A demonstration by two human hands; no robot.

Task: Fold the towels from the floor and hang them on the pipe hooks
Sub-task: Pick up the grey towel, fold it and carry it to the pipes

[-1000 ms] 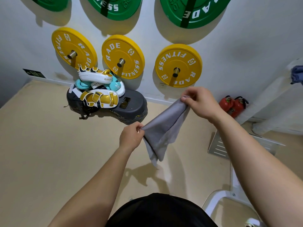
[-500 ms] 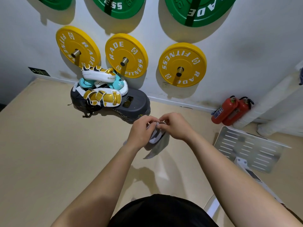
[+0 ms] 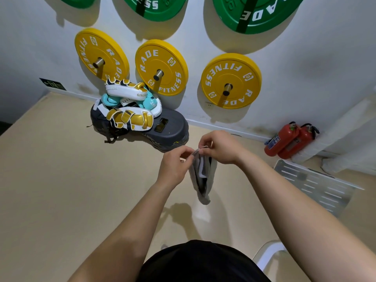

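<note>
A small grey towel (image 3: 201, 176) hangs doubled over in front of me, its folded bottom dangling above the beige floor. My left hand (image 3: 175, 165) pinches its top edge from the left. My right hand (image 3: 220, 147) pinches the same top edge from the right, so both hands meet at the towel's upper corners. No pipe hooks are in view.
Yellow weight plates (image 3: 231, 81) and green plates (image 3: 252, 13) hang on the white wall. A pile of boxing pads (image 3: 130, 117) sits on a dark step platform (image 3: 168, 131). Two red fire extinguishers (image 3: 289, 140) lean at the right, beside a perforated metal plate (image 3: 313, 184).
A second ago my hands held the towel spread wide apart. They came together, folding the towel in half, and it now hangs longer below my fingers.
</note>
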